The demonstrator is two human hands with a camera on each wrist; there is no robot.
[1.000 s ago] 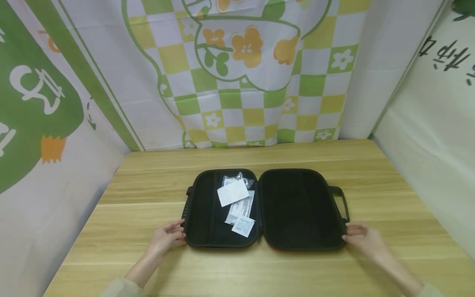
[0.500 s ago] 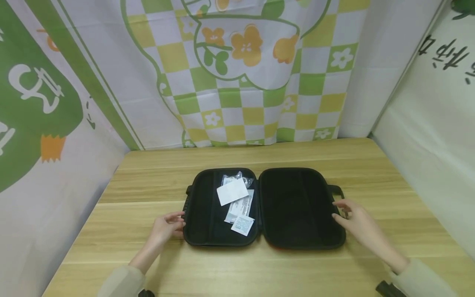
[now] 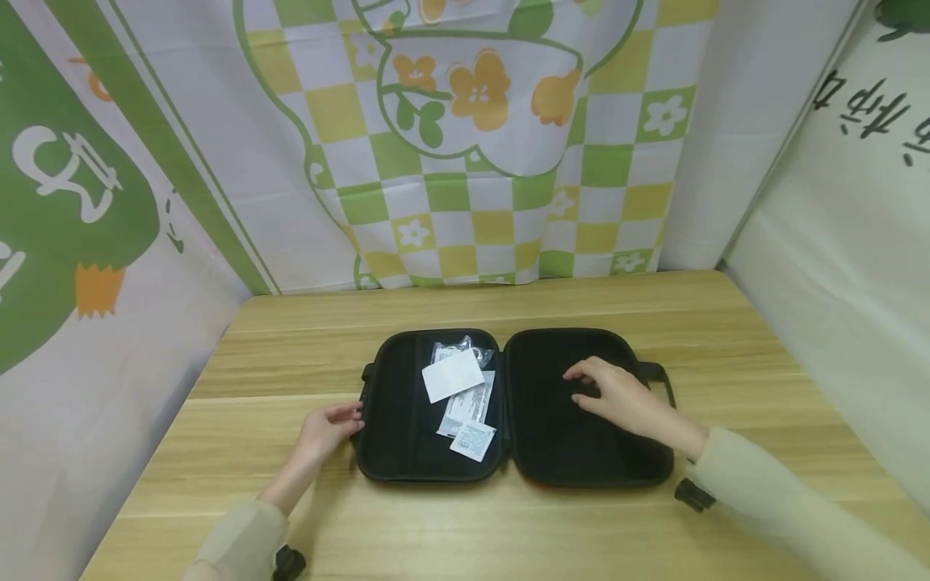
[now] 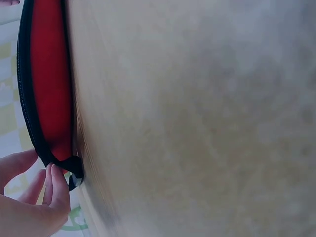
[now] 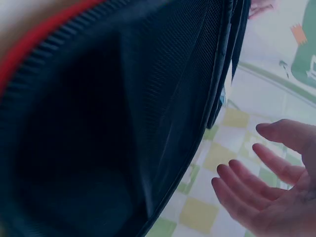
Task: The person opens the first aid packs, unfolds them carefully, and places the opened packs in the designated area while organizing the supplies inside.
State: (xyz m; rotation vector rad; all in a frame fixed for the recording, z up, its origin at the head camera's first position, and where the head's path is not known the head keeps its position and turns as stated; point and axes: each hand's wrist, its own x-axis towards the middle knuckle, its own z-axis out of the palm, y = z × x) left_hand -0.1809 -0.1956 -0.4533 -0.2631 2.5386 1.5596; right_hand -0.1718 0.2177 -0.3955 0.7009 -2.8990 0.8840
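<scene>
The black case (image 3: 392,411) lay opened flat on the wooden table (image 3: 240,420), its two halves side by side and joined at the middle. Inside the case's left half, against the hinge, sat a small heap: a clear bag (image 3: 484,354) at the far end, a white card (image 3: 452,376) tilted across it, a printed pouch (image 3: 472,406) partly beneath the card, and a square sachet (image 3: 473,440) overlapping the pouch's near end. A black handle (image 3: 663,378) stuck out from the case's right edge. The left wrist view showed a red side wall (image 4: 52,89) between the case's dark borders.

At the case's left edge, the left hand (image 3: 325,432) had its fingertips against the rim; whether they pinched it or merely rested there could not be told. Over the case's right half, the right hand (image 3: 617,395) held nothing, its fingers loosely bent and spread apart from the thumb.

Nearer the person than the case came two pale sleeves (image 3: 785,504), each with a dark device (image 3: 693,495) at the wrist. Beyond the case, a green-and-yellow checked cloth (image 3: 472,218) hung behind the table.
</scene>
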